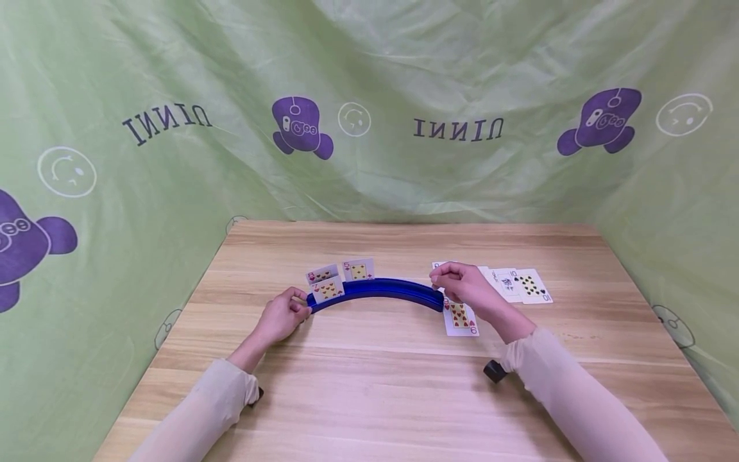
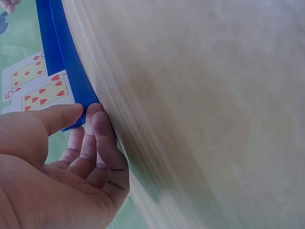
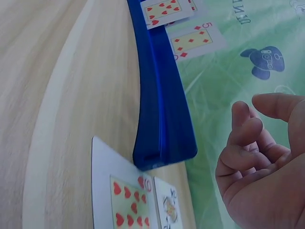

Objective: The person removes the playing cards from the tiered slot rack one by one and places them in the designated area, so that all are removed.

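A curved blue playing card holder lies on the table. Standing in its left part are a seven of hearts, another heart card partly behind it, and a five of diamonds. With thumb and fingers, my left hand pinches the holder's left end; the left wrist view shows this grip close up. Above the holder's right end hovers my right hand, fingers loosely bent and holding nothing. Beneath it, a nine of hearts lies face up by that end, its top edge partly hidden.
Right of the right hand, several face-up cards overlap on the wooden table, among them a black ten and a face card. Another card peeks out behind the hand. A green printed curtain surrounds the table.
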`<action>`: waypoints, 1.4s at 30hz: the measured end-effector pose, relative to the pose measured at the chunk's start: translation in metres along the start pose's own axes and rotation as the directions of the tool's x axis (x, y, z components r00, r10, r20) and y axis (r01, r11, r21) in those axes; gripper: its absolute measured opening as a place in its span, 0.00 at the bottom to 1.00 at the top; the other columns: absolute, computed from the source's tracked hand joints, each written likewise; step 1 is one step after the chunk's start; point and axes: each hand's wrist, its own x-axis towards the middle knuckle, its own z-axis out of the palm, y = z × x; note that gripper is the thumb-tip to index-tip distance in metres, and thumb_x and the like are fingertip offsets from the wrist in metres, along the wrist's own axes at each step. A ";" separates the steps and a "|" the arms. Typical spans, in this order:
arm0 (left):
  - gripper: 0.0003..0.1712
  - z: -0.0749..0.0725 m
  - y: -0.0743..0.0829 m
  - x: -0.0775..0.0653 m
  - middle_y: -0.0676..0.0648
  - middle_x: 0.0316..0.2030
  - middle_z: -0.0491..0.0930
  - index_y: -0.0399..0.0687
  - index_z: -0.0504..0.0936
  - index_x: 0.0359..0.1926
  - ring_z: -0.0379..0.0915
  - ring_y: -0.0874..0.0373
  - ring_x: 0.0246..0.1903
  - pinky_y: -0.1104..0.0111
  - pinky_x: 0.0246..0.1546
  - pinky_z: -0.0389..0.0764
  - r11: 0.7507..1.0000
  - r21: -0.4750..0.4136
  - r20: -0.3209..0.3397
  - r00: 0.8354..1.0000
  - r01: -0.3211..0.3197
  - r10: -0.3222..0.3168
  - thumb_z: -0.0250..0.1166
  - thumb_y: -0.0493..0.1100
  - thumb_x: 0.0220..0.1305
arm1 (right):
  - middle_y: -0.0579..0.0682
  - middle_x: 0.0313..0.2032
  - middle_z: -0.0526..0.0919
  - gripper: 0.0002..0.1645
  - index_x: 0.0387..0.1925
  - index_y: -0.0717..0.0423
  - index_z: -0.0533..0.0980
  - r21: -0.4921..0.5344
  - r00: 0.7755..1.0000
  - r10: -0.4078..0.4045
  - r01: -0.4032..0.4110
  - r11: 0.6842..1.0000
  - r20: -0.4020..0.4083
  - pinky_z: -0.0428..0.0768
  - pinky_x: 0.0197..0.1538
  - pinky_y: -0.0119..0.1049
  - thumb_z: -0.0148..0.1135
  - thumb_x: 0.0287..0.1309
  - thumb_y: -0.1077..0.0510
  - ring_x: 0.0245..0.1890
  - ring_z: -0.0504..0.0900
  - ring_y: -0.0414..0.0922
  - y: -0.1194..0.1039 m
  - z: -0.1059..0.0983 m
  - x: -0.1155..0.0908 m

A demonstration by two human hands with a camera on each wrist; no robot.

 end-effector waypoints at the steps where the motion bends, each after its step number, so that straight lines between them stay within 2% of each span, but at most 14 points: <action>1: 0.14 0.000 0.000 0.000 0.44 0.32 0.88 0.41 0.76 0.49 0.75 0.61 0.25 0.68 0.30 0.72 1.000 0.001 0.000 1.000 -0.002 0.002 0.66 0.37 0.63 | 0.52 0.35 0.82 0.19 0.53 0.73 0.71 0.004 1.000 0.001 -0.001 1.000 0.000 0.64 0.25 0.28 0.55 0.69 0.60 0.18 0.63 0.35 -0.001 0.001 0.001; 10: 0.14 0.000 0.000 0.000 0.45 0.32 0.88 0.41 0.76 0.49 0.76 0.61 0.25 0.68 0.30 0.72 1.000 -0.001 0.002 1.000 0.006 -0.006 0.66 0.37 0.64 | 0.56 0.37 0.83 0.21 0.54 0.72 0.71 0.005 1.000 -0.007 0.007 1.000 0.012 0.65 0.26 0.30 0.58 0.69 0.58 0.19 0.66 0.36 -0.007 0.012 0.007; 16: 0.14 0.000 0.000 -0.001 0.45 0.32 0.88 0.41 0.76 0.49 0.75 0.61 0.26 0.68 0.30 0.72 1.000 -0.012 0.008 1.000 0.014 -0.014 0.66 0.37 0.64 | 0.51 0.33 0.83 0.20 0.52 0.71 0.72 0.041 1.000 -0.016 0.016 0.999 0.007 0.64 0.26 0.28 0.59 0.68 0.58 0.19 0.66 0.36 -0.012 0.021 0.013; 22: 0.14 0.001 0.000 0.000 0.45 0.33 0.87 0.42 0.76 0.50 0.75 0.61 0.26 0.68 0.30 0.72 1.000 -0.015 0.011 1.000 0.021 -0.021 0.66 0.38 0.64 | 0.44 0.31 0.83 0.14 0.48 0.64 0.76 0.071 1.000 -0.024 0.024 0.997 0.001 0.63 0.24 0.27 0.60 0.67 0.59 0.18 0.66 0.36 -0.016 0.029 0.020; 31: 0.14 0.000 0.000 0.000 0.44 0.33 0.88 0.41 0.76 0.49 0.76 0.60 0.26 0.68 0.30 0.73 1.000 -0.001 0.004 1.000 0.009 -0.009 0.66 0.38 0.64 | 0.42 0.30 0.83 0.13 0.48 0.64 0.77 0.081 0.998 -0.061 0.060 0.995 0.002 0.63 0.24 0.27 0.61 0.65 0.59 0.18 0.66 0.36 -0.019 0.042 0.033; 42: 0.14 0.000 0.000 0.000 0.44 0.33 0.88 0.42 0.76 0.49 0.76 0.60 0.26 0.68 0.30 0.72 1.000 -0.007 0.012 1.000 0.015 -0.015 0.66 0.38 0.64 | 0.45 0.32 0.82 0.12 0.48 0.62 0.77 0.072 0.999 -0.022 0.021 0.997 0.022 0.62 0.24 0.28 0.60 0.67 0.58 0.18 0.64 0.38 -0.024 0.056 0.045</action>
